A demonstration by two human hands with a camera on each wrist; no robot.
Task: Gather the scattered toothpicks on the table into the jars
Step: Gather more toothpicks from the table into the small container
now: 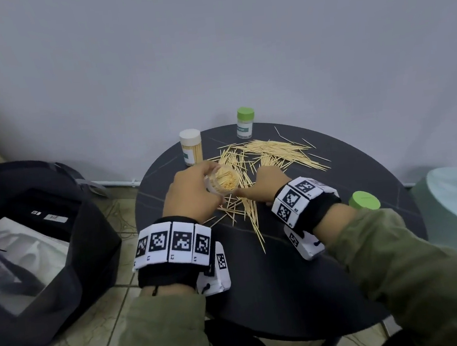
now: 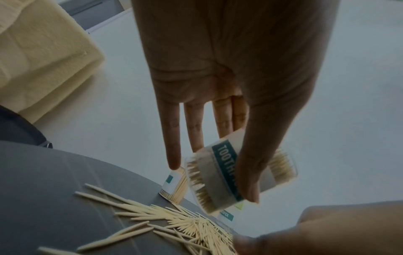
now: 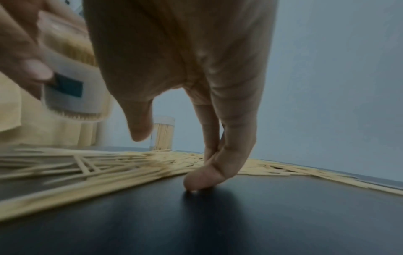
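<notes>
The left hand is holding an open jar, packed with toothpicks, tilted above the round dark desk, thumb and fingers wrapping its label. The right hand is reaching down with fingers bunched narrowly, touching the desk beside the scattered toothpicks lying between two capped jars.

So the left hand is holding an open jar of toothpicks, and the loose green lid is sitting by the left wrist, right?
Not quite. The left hand does hold the open jar of toothpicks, but the loose green lid lies on the table by the right wrist, not the left. The head view shows it.
</notes>
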